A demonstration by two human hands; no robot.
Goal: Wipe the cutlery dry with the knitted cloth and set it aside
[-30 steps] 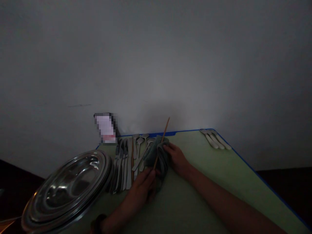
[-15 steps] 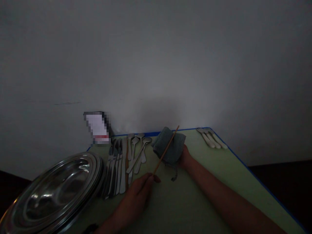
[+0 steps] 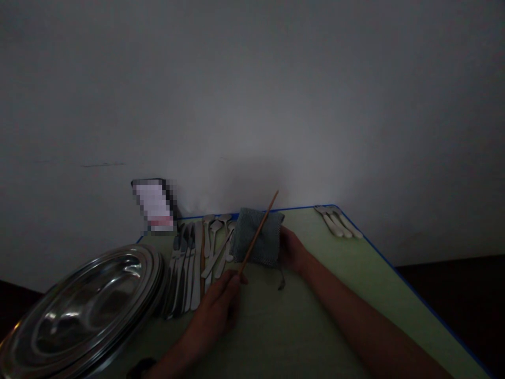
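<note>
My left hand [image 3: 216, 305] pinches the near end of a thin wooden stick [image 3: 258, 232], which slants up and away to the right. The stick crosses in front of a grey-blue cloth [image 3: 257, 237] that my right hand [image 3: 291, 249] grips by its right edge, holding it open above the green table [image 3: 339, 295]. A loose thread or tag hangs from the cloth's lower right corner. The scene is dim.
A row of knives and spoons [image 3: 197, 255] lies left of the cloth. A stack of round steel trays [image 3: 79, 310] fills the near left. Several pale-handled utensils [image 3: 337, 222] rest at the far right corner. A blurred-out object [image 3: 153, 204] leans by the wall.
The cloth was bunched around the stick; my right hand pulled it off and now holds it spread flat behind the stick. The stick's tip swung right, then back upright.
</note>
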